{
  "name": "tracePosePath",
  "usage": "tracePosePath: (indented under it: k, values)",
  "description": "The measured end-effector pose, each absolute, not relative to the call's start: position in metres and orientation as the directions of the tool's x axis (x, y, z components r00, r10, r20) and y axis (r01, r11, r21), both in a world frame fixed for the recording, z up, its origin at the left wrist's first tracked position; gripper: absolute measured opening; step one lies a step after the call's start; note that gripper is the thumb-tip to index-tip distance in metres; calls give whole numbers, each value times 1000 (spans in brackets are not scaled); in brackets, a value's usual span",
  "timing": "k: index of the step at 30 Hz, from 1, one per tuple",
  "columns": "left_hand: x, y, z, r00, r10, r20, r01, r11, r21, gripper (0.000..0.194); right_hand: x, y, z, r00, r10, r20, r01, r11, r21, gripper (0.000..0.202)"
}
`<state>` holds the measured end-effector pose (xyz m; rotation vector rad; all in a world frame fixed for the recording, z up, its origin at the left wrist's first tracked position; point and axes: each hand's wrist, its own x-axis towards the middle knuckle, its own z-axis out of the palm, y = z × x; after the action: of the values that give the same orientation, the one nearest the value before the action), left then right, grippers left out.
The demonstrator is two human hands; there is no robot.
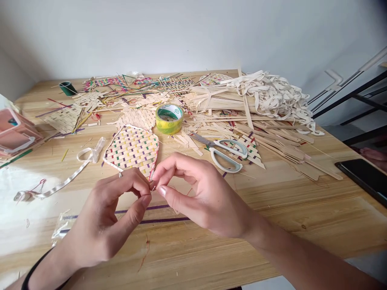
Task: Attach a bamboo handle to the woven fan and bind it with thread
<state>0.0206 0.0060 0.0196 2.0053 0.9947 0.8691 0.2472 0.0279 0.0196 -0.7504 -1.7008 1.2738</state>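
Observation:
My left hand (121,213) and my right hand (199,197) meet at the fingertips over the near part of the table. Each pinches with thumb and fingers. Something thin and pale shows between the fingertips, too small to name. A fine reddish thread hangs close to my right hand. Just beyond lies a woven panel (133,147) of pale strips with coloured ones, edged with white tape and with red along its right side. My hands cover its near corner. White-handled scissors (226,151) lie partly open to the right, near a yellow tape roll (169,121).
Loose pale strips (281,149) and a heap of white tape (269,92) fill the right rear. A green thread spool (68,88) stands back left, a pink box (16,131) at the left edge. White ribbon (65,181) curls at left; a phone (363,177) lies at right.

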Motion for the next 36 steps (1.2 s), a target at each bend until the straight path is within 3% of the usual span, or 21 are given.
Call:
tracePosePath:
  k: [36]
  values:
    - [19, 5, 18, 459, 850, 258, 357, -443, 822, 18, 248, 26, 19, -457, 847, 273, -54, 280, -959, 9]
